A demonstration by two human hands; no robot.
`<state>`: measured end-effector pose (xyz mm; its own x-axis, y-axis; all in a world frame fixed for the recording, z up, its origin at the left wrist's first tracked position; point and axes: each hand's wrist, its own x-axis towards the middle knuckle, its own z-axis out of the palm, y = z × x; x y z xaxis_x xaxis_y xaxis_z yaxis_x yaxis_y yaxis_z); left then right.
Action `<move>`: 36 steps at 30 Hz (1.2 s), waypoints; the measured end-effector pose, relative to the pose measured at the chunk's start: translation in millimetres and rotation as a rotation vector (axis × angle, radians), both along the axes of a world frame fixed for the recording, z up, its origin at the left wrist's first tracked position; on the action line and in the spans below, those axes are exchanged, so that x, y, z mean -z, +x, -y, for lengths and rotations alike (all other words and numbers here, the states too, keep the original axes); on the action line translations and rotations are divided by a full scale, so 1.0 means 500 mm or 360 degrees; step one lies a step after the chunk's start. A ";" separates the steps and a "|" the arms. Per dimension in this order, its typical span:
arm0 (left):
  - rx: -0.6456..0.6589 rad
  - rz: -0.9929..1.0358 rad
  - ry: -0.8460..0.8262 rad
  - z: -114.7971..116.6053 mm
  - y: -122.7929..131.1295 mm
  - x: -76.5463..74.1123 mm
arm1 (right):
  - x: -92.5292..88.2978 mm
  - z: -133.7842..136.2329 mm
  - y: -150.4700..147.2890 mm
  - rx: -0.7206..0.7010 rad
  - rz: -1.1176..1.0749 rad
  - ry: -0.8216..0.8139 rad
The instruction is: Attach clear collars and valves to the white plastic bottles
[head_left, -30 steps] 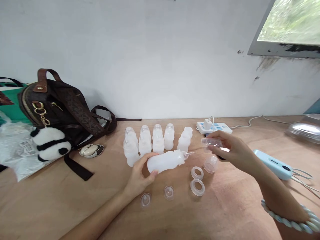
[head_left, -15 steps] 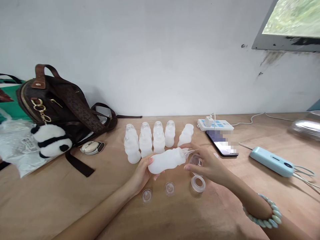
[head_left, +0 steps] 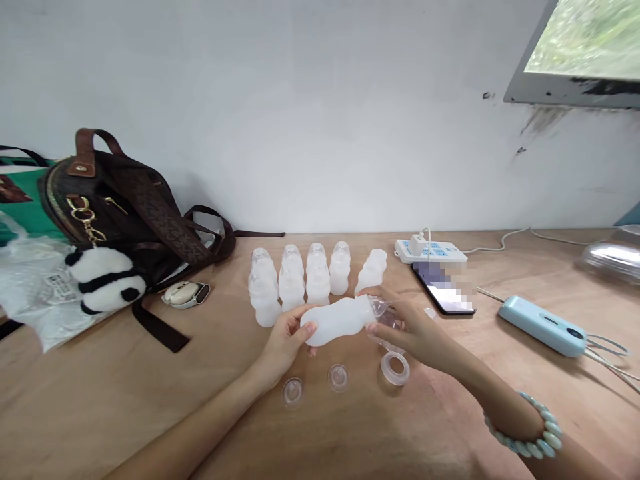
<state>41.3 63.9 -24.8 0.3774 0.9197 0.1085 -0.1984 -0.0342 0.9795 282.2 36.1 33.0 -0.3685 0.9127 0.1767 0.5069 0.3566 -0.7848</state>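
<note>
My left hand [head_left: 284, 341] grips the base of a frosted white bottle [head_left: 336, 320] held on its side above the wooden table [head_left: 150, 413]. My right hand [head_left: 415, 330] is closed round a clear cap or ring at the bottle's neck, where a clear nipple [head_left: 377, 307] points right. Just below lie a white screw ring [head_left: 395, 368] and two clear nipples [head_left: 338, 377] [head_left: 292, 392]. Behind stand several capped bottles [head_left: 305, 280] in a cluster, and one uncapped bottle [head_left: 373, 270].
A brown handbag [head_left: 115, 207] with a panda toy [head_left: 105, 283] sits at the left, beside a plastic bag [head_left: 30, 293] and a small device [head_left: 184, 293]. A power strip [head_left: 430, 252], phone [head_left: 443, 287] and light-blue device [head_left: 543, 325] lie to the right.
My right hand came down from near the power strip to the bottle's neck, bringing a clear piece with it. The phone is uncovered. The left hand has tilted the bottle slightly.
</note>
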 end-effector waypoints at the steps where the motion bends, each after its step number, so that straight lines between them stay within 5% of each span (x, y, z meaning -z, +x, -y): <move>1: -0.0001 0.0003 0.0005 -0.001 0.000 0.001 | -0.005 -0.004 0.010 0.0015 0.0009 -0.0004; 8: -0.0053 0.0008 0.0033 -0.004 0.001 0.002 | -0.033 -0.024 0.071 0.0545 -0.0416 0.0506; 12: -0.0016 -0.0026 0.0007 0.006 0.006 0.001 | -0.013 -0.013 0.036 0.0238 -0.0411 0.0671; 17: 0.0015 -0.0091 0.0007 0.019 0.011 -0.006 | 0.018 -0.004 -0.005 -0.0009 -0.0351 0.0573; 26: 0.0027 -0.0136 0.0020 0.018 0.011 -0.002 | -0.001 -0.007 0.015 -0.0143 -0.0154 0.0251; 36: 0.0185 -0.0067 -0.0006 0.012 0.010 0.016 | -0.001 0.004 -0.003 -0.0091 -0.0146 0.0229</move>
<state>46.4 58.1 -32.7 0.4855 0.8699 0.0869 -0.1596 -0.0095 0.9871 280.6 34.2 33.3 -0.3955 0.8535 0.3392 0.4109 0.4948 -0.7657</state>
